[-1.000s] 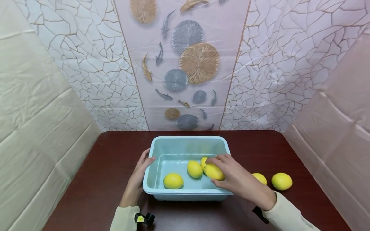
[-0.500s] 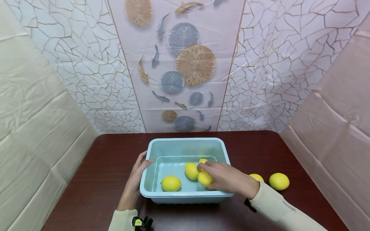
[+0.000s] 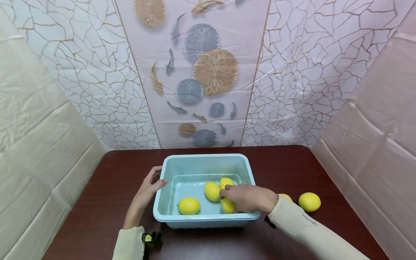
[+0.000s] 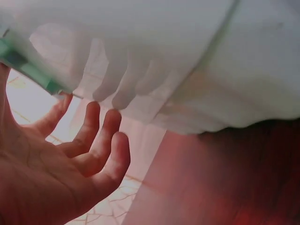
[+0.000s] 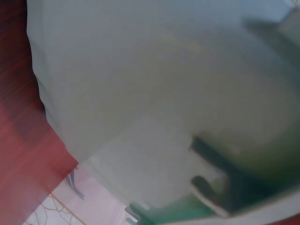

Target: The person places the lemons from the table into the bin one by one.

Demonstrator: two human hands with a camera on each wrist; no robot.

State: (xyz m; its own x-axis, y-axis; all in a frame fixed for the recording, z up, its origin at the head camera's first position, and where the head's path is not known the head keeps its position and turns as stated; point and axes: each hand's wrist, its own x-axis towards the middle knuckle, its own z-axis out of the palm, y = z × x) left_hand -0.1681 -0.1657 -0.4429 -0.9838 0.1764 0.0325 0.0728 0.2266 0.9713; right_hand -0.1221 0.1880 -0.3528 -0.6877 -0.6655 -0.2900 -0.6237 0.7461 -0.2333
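Observation:
A light blue plastic basin [image 3: 201,217] stands on the dark red table. My left hand [image 3: 144,193] holds its left side, thumb over the rim and fingertips against the outer wall; in the left wrist view the fingers [image 4: 91,133] bend lightly toward that wall. Down inside the basin at the right, my right hand [image 3: 248,198] grips a yellow lemon [image 3: 228,206], its fingers partly covering it. Three more lemons lie in the basin: one at front left [image 3: 189,206], a middle one [image 3: 212,191] and one behind [image 3: 226,182]. The basin wall [image 5: 117,93] hides the right hand in the right wrist view.
To the right of the basin, a lemon [image 3: 310,202] lies on the table [image 3: 130,173]. Another lemon [image 3: 285,197] beside it is mostly hidden by the right sleeve [image 3: 305,224]. Patterned cloth walls [image 3: 208,108] enclose the table at the back and sides.
My right hand has lowered its lemon deeper into the basin, toward the floor near the others. The left hand stays at the left rim, its fingers a little more spread.

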